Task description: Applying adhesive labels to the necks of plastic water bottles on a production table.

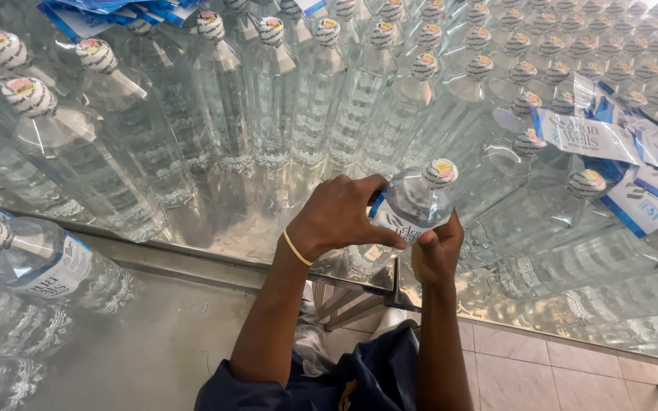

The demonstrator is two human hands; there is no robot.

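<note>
A clear plastic water bottle (414,199) with a striped, sealed cap stands at the near edge of a shiny metal table (192,247). A white and blue label (390,223) lies against its body. My left hand (338,215), with a yellow band at the wrist, wraps the bottle from the left, thumb pressed on the label. My right hand (437,247) holds the bottle from below and the right, fingers on the label's edge. Both hands touch the same bottle.
Rows of many capped clear bottles (321,99) fill the table behind. A pile of loose blue and white labels (618,164) lies among bottles at the right; more labels (108,11) at top left. Labelled bottles (47,262) lie at the left. Tiled floor (542,373) shows below.
</note>
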